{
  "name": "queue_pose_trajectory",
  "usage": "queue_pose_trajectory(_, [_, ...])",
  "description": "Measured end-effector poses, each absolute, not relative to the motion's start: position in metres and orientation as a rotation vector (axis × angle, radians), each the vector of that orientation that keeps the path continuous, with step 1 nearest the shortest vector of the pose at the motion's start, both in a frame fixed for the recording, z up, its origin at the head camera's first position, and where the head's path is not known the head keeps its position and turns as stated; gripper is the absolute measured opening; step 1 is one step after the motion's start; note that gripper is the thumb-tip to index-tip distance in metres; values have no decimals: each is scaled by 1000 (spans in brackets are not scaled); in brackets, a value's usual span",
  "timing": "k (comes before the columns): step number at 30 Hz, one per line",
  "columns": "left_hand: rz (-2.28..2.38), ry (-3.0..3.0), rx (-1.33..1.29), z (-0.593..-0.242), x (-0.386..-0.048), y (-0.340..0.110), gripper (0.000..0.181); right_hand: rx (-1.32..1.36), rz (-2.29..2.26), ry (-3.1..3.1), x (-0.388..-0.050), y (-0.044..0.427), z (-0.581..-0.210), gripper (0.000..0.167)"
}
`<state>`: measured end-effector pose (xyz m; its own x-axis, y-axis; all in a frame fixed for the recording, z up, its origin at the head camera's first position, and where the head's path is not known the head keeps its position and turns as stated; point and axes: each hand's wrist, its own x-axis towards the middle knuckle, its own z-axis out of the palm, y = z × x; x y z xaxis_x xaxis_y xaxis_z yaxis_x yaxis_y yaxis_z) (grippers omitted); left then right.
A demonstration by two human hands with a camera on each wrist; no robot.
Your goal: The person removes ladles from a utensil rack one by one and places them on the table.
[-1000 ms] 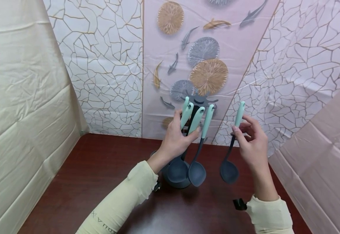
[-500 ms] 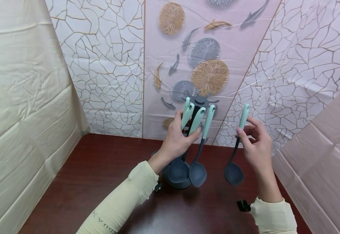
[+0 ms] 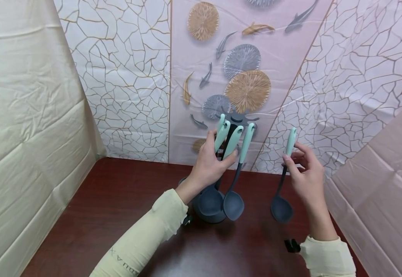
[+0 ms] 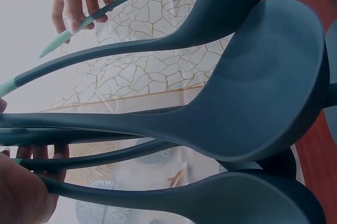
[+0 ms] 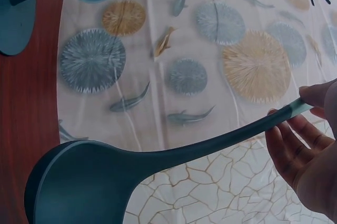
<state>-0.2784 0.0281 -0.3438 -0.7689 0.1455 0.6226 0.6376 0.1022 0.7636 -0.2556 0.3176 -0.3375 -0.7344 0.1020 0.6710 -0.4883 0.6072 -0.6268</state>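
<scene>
Kinda shiny red-brown table [image 3: 117, 192], creased printed cloth [image 3: 131, 96] behind, plain drapes [image 3: 24, 115] either side. Left hand [image 3: 207, 165] gripping mint handles [image 3: 233, 142] at utensil stand [image 3: 237, 116]; right hand [image 3: 307, 175] pinching ladle [image 3: 282, 209] mid-air.

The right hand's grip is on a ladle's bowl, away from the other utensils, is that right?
No, the right hand's grip is on the ladle at its green handle, not its bowl, as the head view shows; the rest stands.
</scene>
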Motion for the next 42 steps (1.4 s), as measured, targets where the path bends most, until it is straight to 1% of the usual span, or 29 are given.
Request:
queue_pose_trajectory(24, [-1717, -2003, -774, -344, -280, 28, 59, 289, 1084, -2169, -254, 333, -346, 48])
queue_pose_trajectory(30, [-1730, -2023, -765, -343, -279, 27, 61, 290, 1060, -2183, -251, 339, -347, 47])
queue_pose_trajectory(42, [-1800, -2051, -799, -340, -277, 22, 68, 171, 1000, -2197, -245, 358, -350, 46])
